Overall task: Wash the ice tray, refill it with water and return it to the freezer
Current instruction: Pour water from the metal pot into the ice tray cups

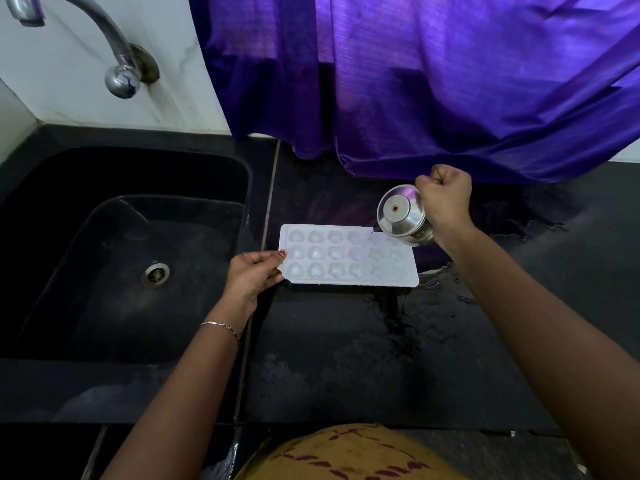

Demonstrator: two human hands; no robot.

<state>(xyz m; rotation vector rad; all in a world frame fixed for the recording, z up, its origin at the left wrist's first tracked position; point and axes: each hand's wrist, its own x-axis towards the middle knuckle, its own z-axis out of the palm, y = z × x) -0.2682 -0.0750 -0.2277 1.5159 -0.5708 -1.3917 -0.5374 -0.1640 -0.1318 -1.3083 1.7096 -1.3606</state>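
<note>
A white plastic ice tray [346, 258] with heart-shaped cells is laid flat on the black countertop [346, 358], between the two hands. Its left short end is pinched by the left hand [254, 271], with the thumb set on the top rim and the other fingers tucked at the edge below. A small steel cup [403, 214] is gripped by the right hand [446, 202], which is closed in a fist at the cup's side; whether a handle is enclosed cannot be told. The cup is tipped over the tray's far corner on the right-hand side, its base turned up toward the camera, and a thin stream is let down into the cells there. The cells nearest the left hand are judged to be not yet filled.

The tray is judged to be light, thin and somewhat flexible. Once filled it is likely to be heavier and prone to spilling if twisted or tilted. Its wet rim is likely to be slippery. It is best taken at both short ends and kept level.

Spilled water [433, 299] is spread on the countertop beside the right forearm. A black sink [121, 254] lies beyond the left hand's outer side, and a purple curtain [433, 81] hangs beyond the right hand.
</note>
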